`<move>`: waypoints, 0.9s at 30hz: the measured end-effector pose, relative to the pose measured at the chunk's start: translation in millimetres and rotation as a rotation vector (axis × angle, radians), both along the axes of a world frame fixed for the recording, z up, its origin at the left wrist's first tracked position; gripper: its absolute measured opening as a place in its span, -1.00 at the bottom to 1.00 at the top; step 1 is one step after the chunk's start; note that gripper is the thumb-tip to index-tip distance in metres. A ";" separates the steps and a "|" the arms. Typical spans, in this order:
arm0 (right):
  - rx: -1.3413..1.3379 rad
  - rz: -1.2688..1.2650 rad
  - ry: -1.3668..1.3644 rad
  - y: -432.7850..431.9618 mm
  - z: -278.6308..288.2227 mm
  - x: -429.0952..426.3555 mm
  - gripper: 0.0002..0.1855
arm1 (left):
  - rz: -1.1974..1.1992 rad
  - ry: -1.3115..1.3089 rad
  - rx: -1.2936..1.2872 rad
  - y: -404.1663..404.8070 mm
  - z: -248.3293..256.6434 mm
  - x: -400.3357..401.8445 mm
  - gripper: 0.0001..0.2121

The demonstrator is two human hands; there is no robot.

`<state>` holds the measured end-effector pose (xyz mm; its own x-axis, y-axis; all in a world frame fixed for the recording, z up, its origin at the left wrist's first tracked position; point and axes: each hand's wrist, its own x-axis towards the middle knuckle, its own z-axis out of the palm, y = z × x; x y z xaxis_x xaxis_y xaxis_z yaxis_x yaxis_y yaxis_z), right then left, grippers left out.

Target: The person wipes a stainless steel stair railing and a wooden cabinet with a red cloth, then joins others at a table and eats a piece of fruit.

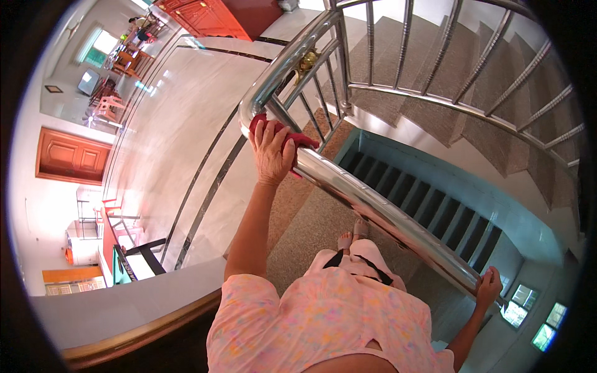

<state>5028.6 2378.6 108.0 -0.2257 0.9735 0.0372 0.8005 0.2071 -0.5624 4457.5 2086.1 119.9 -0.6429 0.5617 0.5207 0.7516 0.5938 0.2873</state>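
My left hand point(272, 151) presses a red cloth point(302, 140) onto the polished metal handrail point(373, 198), just below its bend. The fingers lie over the cloth, with the thumb at its right side. Farther along the same rail, at the lower right, my right hand point(488, 285) is curled on the rail's end part; its palm side is hidden. Past the bend, the rail continues toward a post, with a gold-coloured ornament point(308, 60) between the bars.
Under the rail a stairwell with dark steps point(419, 200) leads down. Curved granite stairs point(415, 70) with metal balusters point(403, 46) stand at the upper right. A red wooden cabinet point(205, 16) is at the top. Glossy floor tiles point(186, 116) spread left; a wooden-edged ledge point(149, 333) lies lower left.
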 end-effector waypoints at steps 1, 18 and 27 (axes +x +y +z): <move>-0.004 0.013 0.002 1.1 -1.7 1.2 -0.77 | 0.111 0.008 -0.011 3.4 0.6 6.4 -0.66; -0.311 0.594 -0.180 -30.2 24.6 -214.5 -0.67 | 0.417 -0.416 0.286 2.4 -11.4 -29.7 -0.47; -0.295 0.648 -0.078 -87.9 37.9 -323.0 -0.72 | 0.266 -0.474 -0.386 -1.2 34.3 -113.0 -0.33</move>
